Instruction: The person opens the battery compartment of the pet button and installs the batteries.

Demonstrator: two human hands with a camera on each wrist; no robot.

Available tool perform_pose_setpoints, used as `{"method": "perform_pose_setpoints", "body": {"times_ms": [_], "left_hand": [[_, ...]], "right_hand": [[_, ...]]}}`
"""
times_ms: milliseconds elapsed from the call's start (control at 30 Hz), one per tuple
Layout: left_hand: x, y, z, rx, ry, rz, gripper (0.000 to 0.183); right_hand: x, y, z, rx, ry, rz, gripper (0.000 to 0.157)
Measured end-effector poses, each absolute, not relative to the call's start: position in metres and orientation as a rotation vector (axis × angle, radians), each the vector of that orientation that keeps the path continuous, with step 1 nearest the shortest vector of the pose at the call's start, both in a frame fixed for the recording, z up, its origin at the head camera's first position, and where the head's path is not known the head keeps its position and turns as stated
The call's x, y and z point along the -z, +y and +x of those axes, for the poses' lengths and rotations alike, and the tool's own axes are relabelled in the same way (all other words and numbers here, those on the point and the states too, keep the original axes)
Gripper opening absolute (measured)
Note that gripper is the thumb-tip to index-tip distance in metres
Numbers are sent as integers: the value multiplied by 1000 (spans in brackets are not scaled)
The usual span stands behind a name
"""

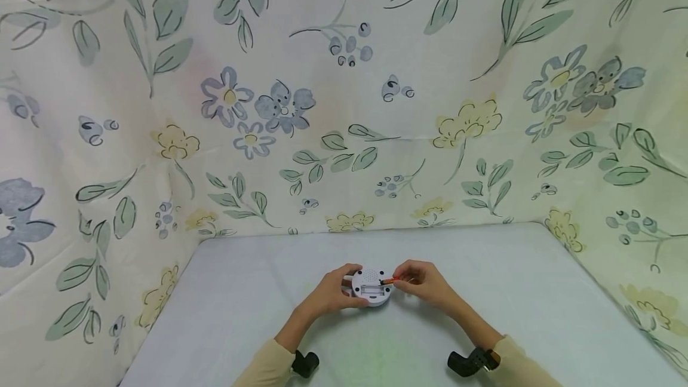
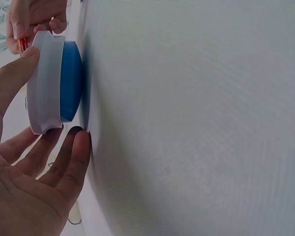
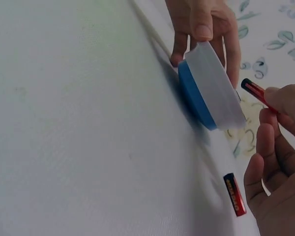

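Observation:
A round white device with a blue underside rests face down on the table. Small speaker holes and an uncovered battery compartment show on its upturned back. My left hand grips the device by its rim, thumb on the near edge and fingers toward the far side. Between thumb and fingertips, my right hand pinches a slim red-and-black battery. In the head view the battery's dark end is over the compartment's right part. A second red-and-black battery lies on the table by the right hand.
The table has a plain white cover. Behind it and at both sides hangs a floral cloth. Black wrist cameras are strapped on both forearms.

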State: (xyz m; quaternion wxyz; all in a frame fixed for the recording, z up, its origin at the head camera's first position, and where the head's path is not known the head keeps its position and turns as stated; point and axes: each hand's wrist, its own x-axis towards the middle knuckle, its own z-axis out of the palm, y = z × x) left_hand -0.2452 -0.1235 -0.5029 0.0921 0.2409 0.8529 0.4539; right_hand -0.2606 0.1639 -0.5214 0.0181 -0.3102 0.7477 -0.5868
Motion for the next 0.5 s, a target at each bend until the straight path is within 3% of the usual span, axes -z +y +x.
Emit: {"method": "perform_pose_setpoints", "body": {"times_ms": [500], "left_hand": [[504, -123, -245, -1345, 2540, 699, 75]], "right_hand": [[526, 152, -260, 1746, 2393, -1078, 13]]}}
